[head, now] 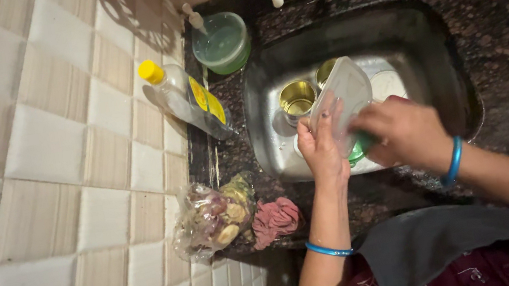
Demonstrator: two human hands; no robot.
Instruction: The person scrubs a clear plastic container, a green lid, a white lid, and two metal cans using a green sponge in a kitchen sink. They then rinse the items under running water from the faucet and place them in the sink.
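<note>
My left hand (321,146) holds a clear plastic lid (344,92) upright over the steel sink (262,105). My right hand (401,134) grips a green scrubber (357,149) and presses it against the lid's lower edge. Two steel tumblers (296,98) stand inside the sink behind the lid, one partly hidden by it. A white dish (388,84) lies on the sink floor to the right of them. Both wrists wear blue bangles.
A dark speckled stone counter (504,11) surrounds the sink. On its left side lie a clear bottle with a yellow cap (184,96), a green bowl (223,43), a plastic bag of vegetables (212,216) and a pink cloth (275,219). A tiled wall (53,193) rises at left.
</note>
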